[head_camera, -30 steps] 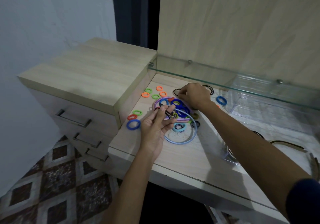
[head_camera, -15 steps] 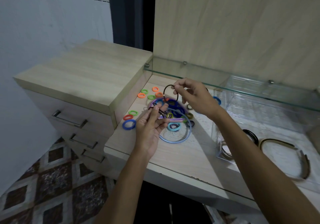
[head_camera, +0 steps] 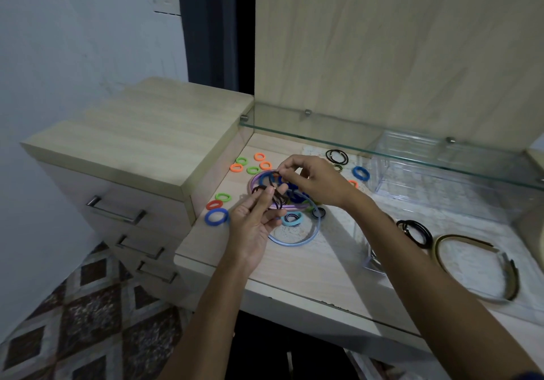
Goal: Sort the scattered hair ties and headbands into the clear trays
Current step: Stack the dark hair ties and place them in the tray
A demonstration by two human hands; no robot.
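Your left hand pinches a bunch of dark brown hair ties above the bench. Just beyond, your right hand pinches a thin tie over the pile of headbands; clear trays sit farther right.

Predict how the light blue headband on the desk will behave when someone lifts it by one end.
The light blue headband probably keeps its shape: it lies as a smooth, open arc, unlike the thin dark ties drooping from the left hand. It looks light, being a narrow band. Its glossy surface may slip, and other ties lying on it could snag or get dragged.
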